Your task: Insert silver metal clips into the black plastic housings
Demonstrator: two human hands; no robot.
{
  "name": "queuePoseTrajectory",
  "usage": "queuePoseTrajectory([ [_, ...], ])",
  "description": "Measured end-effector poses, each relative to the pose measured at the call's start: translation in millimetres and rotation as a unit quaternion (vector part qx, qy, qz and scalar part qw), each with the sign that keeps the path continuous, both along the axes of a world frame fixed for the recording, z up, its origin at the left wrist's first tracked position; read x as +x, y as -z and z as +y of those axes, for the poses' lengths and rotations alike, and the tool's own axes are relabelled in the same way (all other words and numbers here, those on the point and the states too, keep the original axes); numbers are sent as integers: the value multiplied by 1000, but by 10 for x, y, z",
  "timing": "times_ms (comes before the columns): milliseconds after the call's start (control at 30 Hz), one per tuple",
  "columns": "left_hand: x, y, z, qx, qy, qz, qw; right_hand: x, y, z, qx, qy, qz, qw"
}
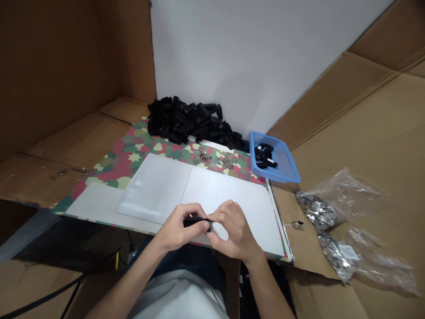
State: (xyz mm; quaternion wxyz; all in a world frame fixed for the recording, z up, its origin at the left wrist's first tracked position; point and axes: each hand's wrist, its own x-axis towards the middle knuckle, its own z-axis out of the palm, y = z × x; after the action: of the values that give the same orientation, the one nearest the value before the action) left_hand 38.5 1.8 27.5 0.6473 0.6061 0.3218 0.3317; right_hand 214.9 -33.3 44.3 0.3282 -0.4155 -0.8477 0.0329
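Near the lower middle of the frame, we hold one black piece (192,221) level in our left hand (178,228), its thumb and curled fingers closed around the body so that only a strip and the right-hand end show. Our right hand (234,231) meets that end with bent fingers, the fingertips touching or almost touching it; we cannot tell whether they grip the piece itself or pinch something small against it. The piece is above the near edge of a white board (232,188), and a clear plastic sheet (151,186) covers the left part of the work surface. Beyond, at the centre of the frame, we see two small piles of metal bits, a left pile (202,157) and a right pile (227,162), on a camouflage-patterned cover (124,153). A large heap of black pieces (189,119) rests against the pale wall (232,57) in the upper middle. Right of centre, a blue basket (286,163) contains several more black pieces (264,155). At the right of the frame, two clear bags, an upper bag (318,212) and a lower bag (337,257), hold shiny metal parts on brown cardboard (375,146).
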Motion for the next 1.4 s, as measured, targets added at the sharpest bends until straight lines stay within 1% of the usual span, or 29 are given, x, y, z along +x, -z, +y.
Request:
queuePoseTrajectory([
  [233,0,-7,-12,-13,18,-3,1000,15,24,-11,10,-3,14,1000],
  [533,14,1,-34,-10,9,-2,1000,0,10,-28,26,-5,18,999],
  [600,14,2,-37,-6,0,0,1000,14,29,-40,11,-5,23,1000],
  [633,10,4,-37,-5,-5,1,1000,25,47,-47,-16,-4,39,999],
  [667,4,7,-37,-3,-11,2,1000,38,69,-53,-58,4,71,996],
  [700,-4,10,-37,1,-20,5,1000,49,93,-58,-115,13,114,987],
  [733,-14,14,-38,9,-31,9,999,57,117,-62,-182,19,161,970],
  [800,-35,21,-41,35,-50,22,998,54,151,-65,-312,16,239,919],
  [833,-42,24,-45,52,-58,29,997,44,157,-65,-362,8,262,895],
  [867,-47,25,-50,70,-63,34,995,28,155,-64,-398,0,276,875],
  [900,-49,26,-57,87,-67,38,993,10,147,-62,-421,-5,284,861],
  [967,-44,24,-72,120,-75,45,989,-24,113,-56,-434,5,300,849],
  [1033,-36,22,-90,154,-87,58,982,-42,71,-47,-437,21,302,847],
  [1100,-35,21,-110,185,-97,76,975,-42,28,-37,-436,33,285,853],
  [1167,-42,21,-130,211,-104,92,968,-33,-11,-27,-425,39,252,868],
  [1300,-70,20,-165,249,-114,120,954,-20,-67,-25,-364,37,187,912],
  [1400,-87,16,-182,267,-118,127,948,-27,-72,-40,-322,28,168,931],
])
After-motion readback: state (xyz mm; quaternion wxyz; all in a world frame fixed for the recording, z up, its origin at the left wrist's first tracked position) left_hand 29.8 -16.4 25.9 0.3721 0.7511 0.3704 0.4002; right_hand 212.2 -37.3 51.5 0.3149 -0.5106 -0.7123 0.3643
